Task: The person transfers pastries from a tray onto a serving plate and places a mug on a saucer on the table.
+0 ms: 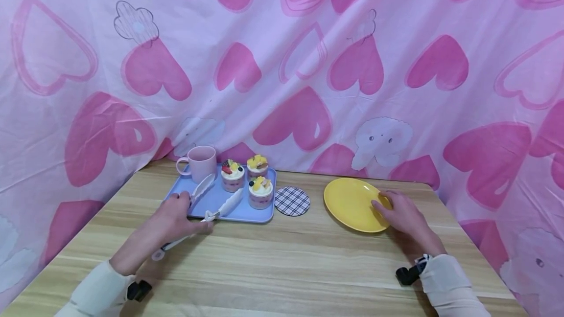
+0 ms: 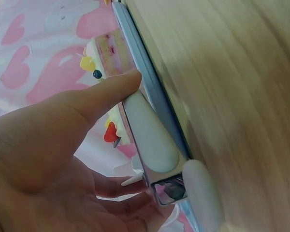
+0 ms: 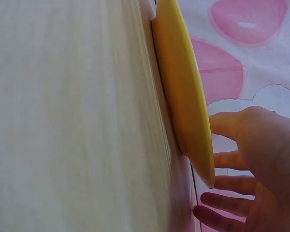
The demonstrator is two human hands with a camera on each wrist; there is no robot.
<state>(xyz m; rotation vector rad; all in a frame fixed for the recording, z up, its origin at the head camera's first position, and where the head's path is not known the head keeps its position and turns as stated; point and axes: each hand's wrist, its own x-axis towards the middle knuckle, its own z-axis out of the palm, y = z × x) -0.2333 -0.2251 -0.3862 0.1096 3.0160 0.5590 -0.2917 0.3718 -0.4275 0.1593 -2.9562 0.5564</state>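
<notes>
In the head view my left hand [image 1: 176, 214] holds a pair of tongs [image 1: 226, 204] with pale tips, spread apart above the blue tray [image 1: 204, 212]. The left wrist view has its thumb against one white handle of the tongs [image 2: 150, 135], other fingers around the far side. On the tray are a pink mug [image 1: 203, 163] and three dessert cups topped with cream and fruit, the nearest cup [image 1: 261, 193] at the front right. My right hand [image 1: 407, 214] is at the right rim of a yellow plate [image 1: 350, 202]. In the right wrist view its fingers are spread and extended by the plate [image 3: 183, 87].
A round checked coaster [image 1: 293, 201] lies between tray and plate. The wooden table [image 1: 282, 268] extends in front of them. Behind it hangs a pink cloth [image 1: 291, 62] printed with hearts, close to the table's back edge.
</notes>
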